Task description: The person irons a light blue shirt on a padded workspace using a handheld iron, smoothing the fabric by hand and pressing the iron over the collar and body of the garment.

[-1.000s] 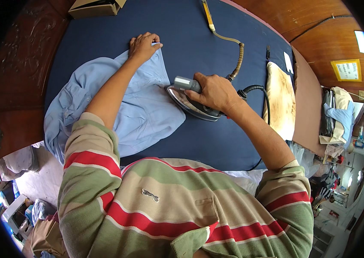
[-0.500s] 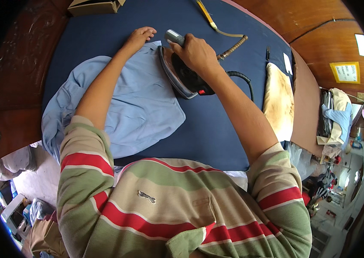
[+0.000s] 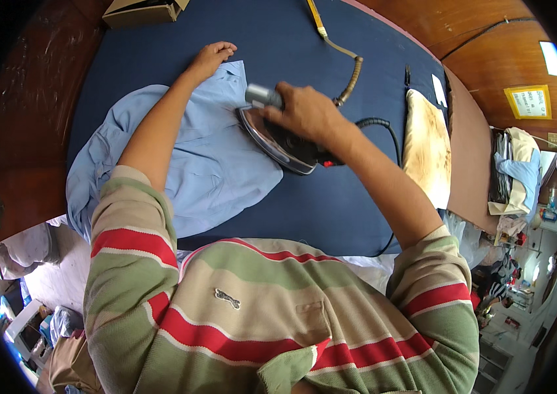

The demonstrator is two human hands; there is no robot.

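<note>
A light blue garment (image 3: 219,174), loosely spread and wrinkled, lies on a dark navy padded table. My right hand (image 3: 310,117) is wrapped round the handle of a clothes iron (image 3: 279,146), a dark one with a shiny rim, a grey tip and a small red part at its back. The iron's left edge overlaps the garment's right side. My left hand (image 3: 212,59) rests by the garment's far corner, fingers stretched out and pointing right. My left forearm crosses above the cloth and hides part of it.
A wrapped hose (image 3: 349,82) and a black cord (image 3: 390,131) run from the iron. To the right lies a scorched cream pad (image 3: 428,148). An open cardboard box (image 3: 143,12) stands at the far left. Folded clothes (image 3: 518,167) are stacked beyond the brown board (image 3: 469,151).
My right hand has drawn the iron toward me and slightly right, uncovering more of the garment's far corner. The hose and cord have shifted with it. My left hand has barely moved.
</note>
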